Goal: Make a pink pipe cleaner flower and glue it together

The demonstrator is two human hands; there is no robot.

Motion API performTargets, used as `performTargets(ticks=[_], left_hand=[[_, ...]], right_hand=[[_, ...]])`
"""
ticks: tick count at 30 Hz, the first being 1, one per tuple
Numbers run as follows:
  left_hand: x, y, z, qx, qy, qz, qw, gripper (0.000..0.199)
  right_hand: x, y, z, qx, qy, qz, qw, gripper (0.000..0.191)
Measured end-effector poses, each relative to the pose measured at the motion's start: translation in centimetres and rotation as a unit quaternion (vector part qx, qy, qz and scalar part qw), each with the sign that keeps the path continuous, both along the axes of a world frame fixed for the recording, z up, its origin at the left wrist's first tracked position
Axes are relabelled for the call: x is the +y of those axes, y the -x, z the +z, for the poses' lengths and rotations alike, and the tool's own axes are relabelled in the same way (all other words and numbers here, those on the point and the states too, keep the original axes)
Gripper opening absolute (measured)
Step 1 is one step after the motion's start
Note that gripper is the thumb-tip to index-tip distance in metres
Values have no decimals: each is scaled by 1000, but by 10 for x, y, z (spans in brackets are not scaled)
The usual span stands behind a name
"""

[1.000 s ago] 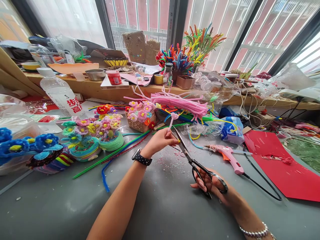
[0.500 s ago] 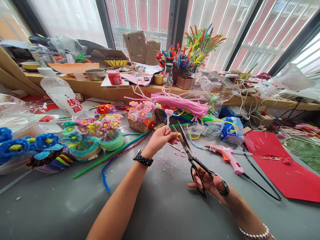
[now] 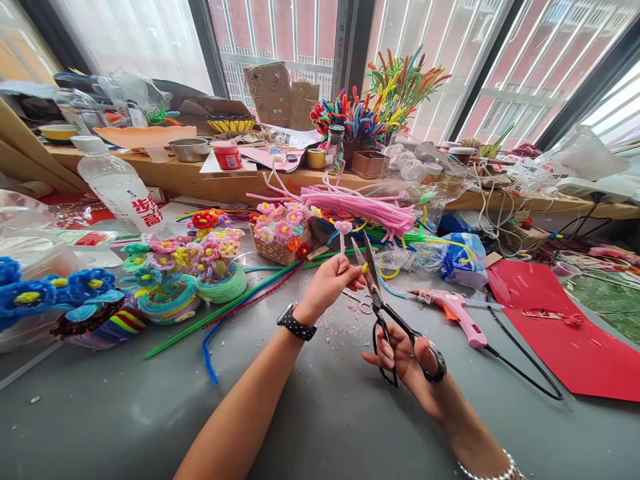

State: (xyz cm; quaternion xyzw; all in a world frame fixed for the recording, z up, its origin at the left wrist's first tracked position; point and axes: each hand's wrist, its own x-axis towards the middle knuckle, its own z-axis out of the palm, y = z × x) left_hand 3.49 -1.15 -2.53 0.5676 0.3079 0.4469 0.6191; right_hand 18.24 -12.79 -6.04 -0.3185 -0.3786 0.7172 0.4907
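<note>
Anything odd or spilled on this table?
Tiny clippings lie scattered on the grey tabletop near the left hand, like unswept litter. The glue gun lies on its side, no stand visible. Otherwise, nothing stands out as damaged.

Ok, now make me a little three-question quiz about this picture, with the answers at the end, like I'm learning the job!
1. Pick one. What does the right hand hold?
A) a water bottle
B) scissors
C) a basket

2. True or false: the left hand is holding the pink glue gun.

3. Fill the gap: the two blades of the scissors are ____ (open or shut).

Key:
1. B.
2. False. The left hand holds a small pink fuzzy piece; the pink glue gun lies on the grey table.
3. Open: the tips are apart.
</note>
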Motion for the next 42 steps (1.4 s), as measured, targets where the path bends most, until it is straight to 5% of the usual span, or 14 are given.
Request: performTargets(ticks=[15, 20, 25, 28, 31, 33, 38, 42], left_hand=[[10, 7, -9, 160, -37, 53, 985, 30], [15, 18, -11, 312, -113, 167, 928, 28], [17, 23, -12, 464, -140, 208, 850, 25], [15, 23, -9, 523, -138, 222, 811, 23], [13, 21, -8, 518, -144, 216, 815, 21], [13, 20, -9, 501, -150, 207, 827, 20], [13, 18, -12, 493, -156, 199, 832, 16], [15, 17, -14, 509, -163, 213, 818, 12]], right_hand=[[1, -1, 2, -88, 58, -102, 989, 38], [-6, -16, -4, -110, 54, -91, 988, 37], [-6, -31, 7, -215, 41, -102, 970, 37], [-8, -42, 14, -429, 14, -107, 897, 37], [-14, -57, 13, -669, -56, -140, 728, 36], [-20, -69, 8, -748, -89, -149, 641, 34], [-31, -99, -4, -814, -121, -119, 556, 28], [-29, -127, -9, -833, -130, -80, 532, 30]])
